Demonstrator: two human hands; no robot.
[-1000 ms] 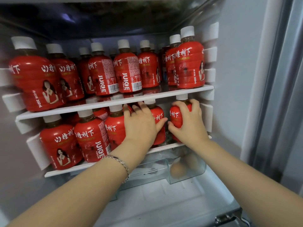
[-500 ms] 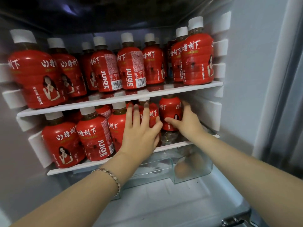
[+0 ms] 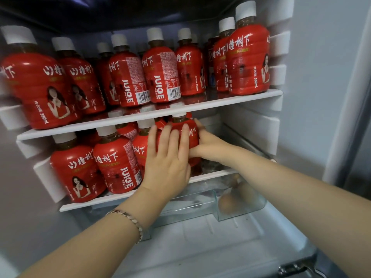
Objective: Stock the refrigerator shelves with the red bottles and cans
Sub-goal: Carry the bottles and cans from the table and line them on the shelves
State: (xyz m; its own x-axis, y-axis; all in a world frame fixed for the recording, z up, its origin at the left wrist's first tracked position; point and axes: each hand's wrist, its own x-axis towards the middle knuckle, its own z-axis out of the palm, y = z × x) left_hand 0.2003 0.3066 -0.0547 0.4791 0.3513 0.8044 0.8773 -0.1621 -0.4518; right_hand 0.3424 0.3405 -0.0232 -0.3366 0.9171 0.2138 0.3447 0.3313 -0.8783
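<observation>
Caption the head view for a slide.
Both hands, left and right, press one red bottle onto the lower shelf.

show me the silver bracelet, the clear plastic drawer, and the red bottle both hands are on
Silver chain bracelet [image 3: 134,220]: head view, links across the left wrist.
Clear plastic drawer [image 3: 202,203]: head view, front wall under the lower shelf.
Red white-capped juice bottle [image 3: 193,131]: head view, label between both hands.

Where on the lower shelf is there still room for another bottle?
The right end of the lower shelf is bare, between the bottle both hands hold and the fridge's right wall. Its left and middle are packed with bottles, and the upper shelf is full across.
</observation>
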